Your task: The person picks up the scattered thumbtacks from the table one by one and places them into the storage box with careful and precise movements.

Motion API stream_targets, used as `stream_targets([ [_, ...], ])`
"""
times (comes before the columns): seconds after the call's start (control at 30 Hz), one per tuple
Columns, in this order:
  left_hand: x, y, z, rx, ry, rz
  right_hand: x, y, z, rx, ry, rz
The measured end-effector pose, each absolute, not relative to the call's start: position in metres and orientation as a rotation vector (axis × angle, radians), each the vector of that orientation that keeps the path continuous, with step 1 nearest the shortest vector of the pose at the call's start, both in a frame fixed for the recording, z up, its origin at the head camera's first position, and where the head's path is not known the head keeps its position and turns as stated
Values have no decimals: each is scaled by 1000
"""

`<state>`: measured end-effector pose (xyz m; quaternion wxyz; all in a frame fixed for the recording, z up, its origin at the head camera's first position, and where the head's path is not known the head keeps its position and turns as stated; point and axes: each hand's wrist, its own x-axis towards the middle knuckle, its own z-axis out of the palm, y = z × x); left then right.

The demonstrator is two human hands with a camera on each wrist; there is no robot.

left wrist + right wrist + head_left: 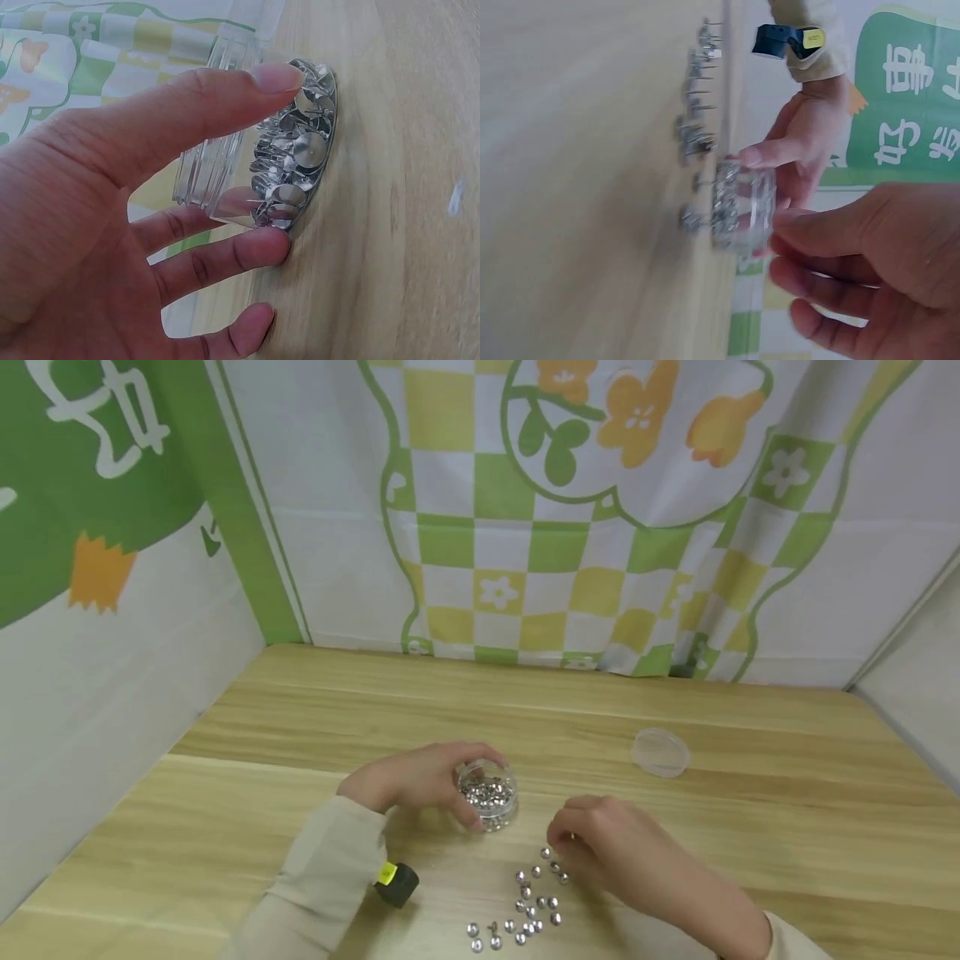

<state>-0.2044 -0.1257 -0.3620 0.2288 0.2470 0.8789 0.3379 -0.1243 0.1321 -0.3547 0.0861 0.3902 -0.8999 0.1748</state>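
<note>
A small clear round jar (504,817) stands upright on the table, part full of silver thumbtacks (309,150). My left hand (423,778) holds it from the left, thumb on the near side and fingers round the far side. To the right of the jar, my right hand (618,852) hovers by a loose spread of thumbtacks (542,902). Its thumb and fingertips are bent close together; in the right wrist view the thumb (817,232) meets the index finger, and whether a thumbtack is between them is hidden.
Behind the right hand lies a clear round lid (661,752) on the wooden table (300,710). The loose thumbtacks trail toward the near edge, some with points up. A black wrist device (397,885) is at the left sleeve. A patterned curtain (502,543) hangs behind.
</note>
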Motion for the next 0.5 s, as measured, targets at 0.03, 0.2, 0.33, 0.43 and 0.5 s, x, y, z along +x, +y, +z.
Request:
stream_targets([
  [0.03, -205, -125, -362, 686, 2419, 927, -128, 126, -353, 1170, -2652, 551],
  [0.2, -205, -126, -362, 679, 2406, 915, -151, 96, -347, 1172, -2601, 649],
  [0.33, -205, -125, -361, 690, 2403, 909, -166, 83, -348, 1146, -2610, 650],
  [0.43, -205, -124, -361, 699, 2402, 915, -172, 81, -350, 1127, -2622, 650],
  [0.5, -205, -124, -360, 696, 2406, 915, -173, 83, -351, 1110, -2633, 651],
])
